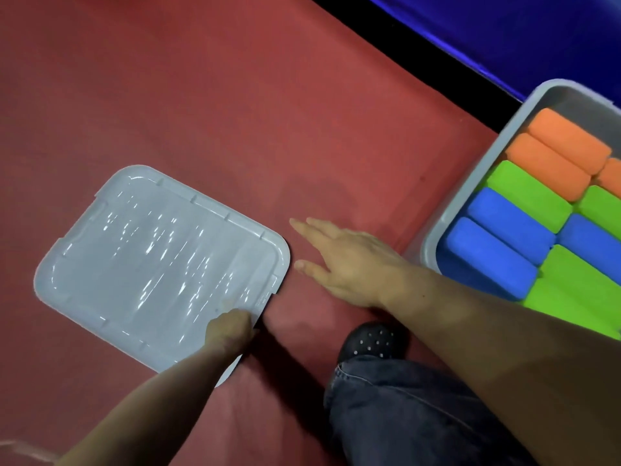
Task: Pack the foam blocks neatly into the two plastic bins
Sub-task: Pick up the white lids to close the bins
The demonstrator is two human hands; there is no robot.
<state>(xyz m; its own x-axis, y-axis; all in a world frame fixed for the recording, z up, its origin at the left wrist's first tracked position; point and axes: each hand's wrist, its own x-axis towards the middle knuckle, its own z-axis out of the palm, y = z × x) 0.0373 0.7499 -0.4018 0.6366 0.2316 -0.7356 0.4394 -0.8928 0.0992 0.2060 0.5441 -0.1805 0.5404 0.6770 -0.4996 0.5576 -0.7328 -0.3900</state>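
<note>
A grey plastic lid [148, 257] lies on the red floor mat at the lower left. My left hand [232, 327] grips the lid's near right corner, fingers curled over its edge. My right hand [342, 260] hovers just right of the lid with straight, spread fingers and holds nothing. At the right edge stands a grey plastic bin [470, 193], filled with rows of foam blocks: orange blocks [557, 159] at the far end, green blocks [531, 196], and blue blocks [494, 253] nearer to me. Only one bin is visible.
The red mat [235, 95] covers the floor. A dark strip and a blue surface [504, 35] run along the top right. My jeans leg [420, 415] and a black perforated shoe [373, 341] are at the bottom centre, between lid and bin.
</note>
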